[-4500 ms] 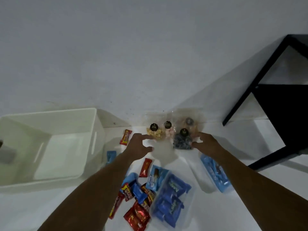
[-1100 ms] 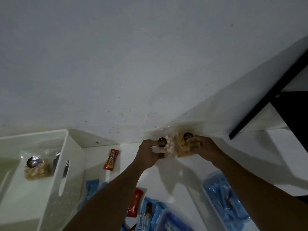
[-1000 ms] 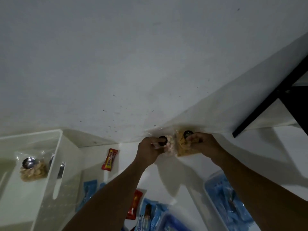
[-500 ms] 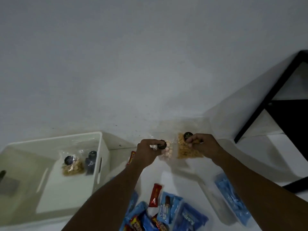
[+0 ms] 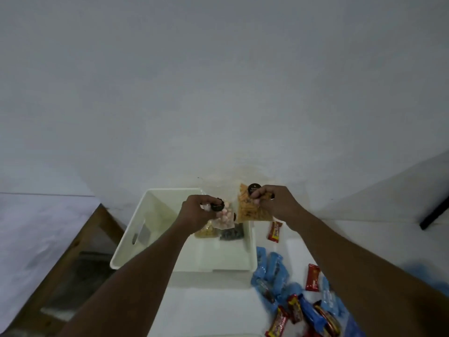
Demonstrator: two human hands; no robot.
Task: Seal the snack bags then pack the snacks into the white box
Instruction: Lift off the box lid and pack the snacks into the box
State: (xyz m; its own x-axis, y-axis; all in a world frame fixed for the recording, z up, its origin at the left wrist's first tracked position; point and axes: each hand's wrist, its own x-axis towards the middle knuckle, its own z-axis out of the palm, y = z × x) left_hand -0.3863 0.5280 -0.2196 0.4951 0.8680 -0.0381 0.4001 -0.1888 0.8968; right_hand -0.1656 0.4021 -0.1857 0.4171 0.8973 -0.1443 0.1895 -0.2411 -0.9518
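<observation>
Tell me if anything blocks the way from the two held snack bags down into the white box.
Nothing visible does. The left hand holds the pink snack bag over the open white box; the right hand holds the orange snack bag above its right wall. Two bags already lie at the far end.

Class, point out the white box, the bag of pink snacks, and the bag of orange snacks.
white box (image 5: 252, 242): head view, right wall.
bag of pink snacks (image 5: 224, 216): head view, its filled middle.
bag of orange snacks (image 5: 247, 211): head view, lower front face.

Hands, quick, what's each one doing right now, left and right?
Left hand: closed on the bag of pink and white candies, above the white box.
Right hand: closed on the bag of orange snacks.
</observation>
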